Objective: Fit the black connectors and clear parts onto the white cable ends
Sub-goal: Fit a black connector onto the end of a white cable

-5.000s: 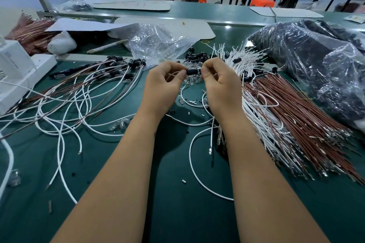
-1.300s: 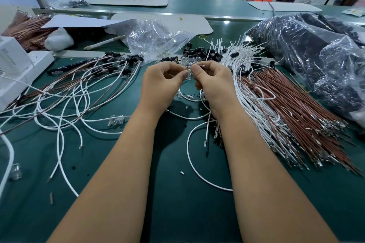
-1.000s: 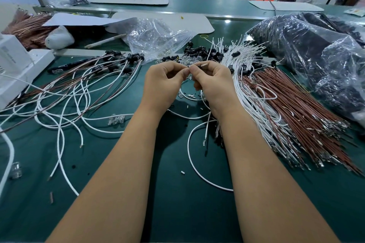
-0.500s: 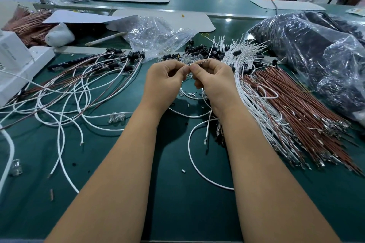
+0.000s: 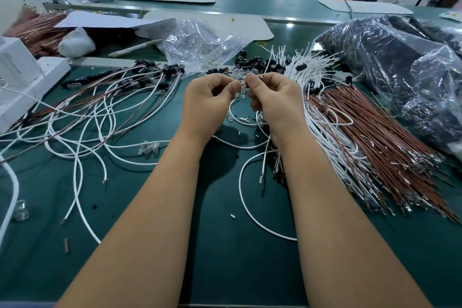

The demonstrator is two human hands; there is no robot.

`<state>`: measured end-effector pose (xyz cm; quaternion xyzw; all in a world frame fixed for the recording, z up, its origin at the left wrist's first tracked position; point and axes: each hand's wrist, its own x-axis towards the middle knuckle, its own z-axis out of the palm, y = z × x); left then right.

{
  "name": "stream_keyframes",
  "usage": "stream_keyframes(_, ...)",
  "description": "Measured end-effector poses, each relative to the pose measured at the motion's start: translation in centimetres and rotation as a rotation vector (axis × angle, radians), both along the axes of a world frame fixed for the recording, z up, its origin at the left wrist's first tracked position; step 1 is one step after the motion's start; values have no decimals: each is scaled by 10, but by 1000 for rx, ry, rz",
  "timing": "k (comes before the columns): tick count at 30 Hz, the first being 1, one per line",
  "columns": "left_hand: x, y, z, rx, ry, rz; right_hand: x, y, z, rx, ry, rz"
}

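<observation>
Thumb tips now closer, both hands point(image 5: 240, 100) pinching 1 clear part point(image 5: 242, 89) above green table point(image 5: 225, 257).

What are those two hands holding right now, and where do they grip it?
Both the left hand and right hand pinch a small clear part between fingertips, one at each side; what else they hold is hidden.

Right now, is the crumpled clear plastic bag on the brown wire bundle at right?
No, the clear plastic bag lies behind the hands, left of the brown wire bundle.
</observation>
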<state>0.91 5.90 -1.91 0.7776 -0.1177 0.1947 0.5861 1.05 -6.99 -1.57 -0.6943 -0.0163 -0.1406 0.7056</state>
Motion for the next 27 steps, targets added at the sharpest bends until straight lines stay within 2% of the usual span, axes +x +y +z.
stream_keyframes(15, -2, 0, 0, -4, 63, -4, -3, -4, 6, 142, -44, -68)
stream_keyframes(21, 2, 3, -4, -3, 37, 89, -1, 2, 4, 142, -23, -33)
stream_keyframes(23, 5, 3, -7, 129, 0, 187, 0, 3, 2, 100, 8, 1)
stream_keyframes(25, 4, -1, -7, 389, -57, 361, 1, 4, 2, 83, 47, 26)
stream_keyframes(27, 3, -9, -6, 505, -141, 412, 2, 5, 2, 88, 69, 42)
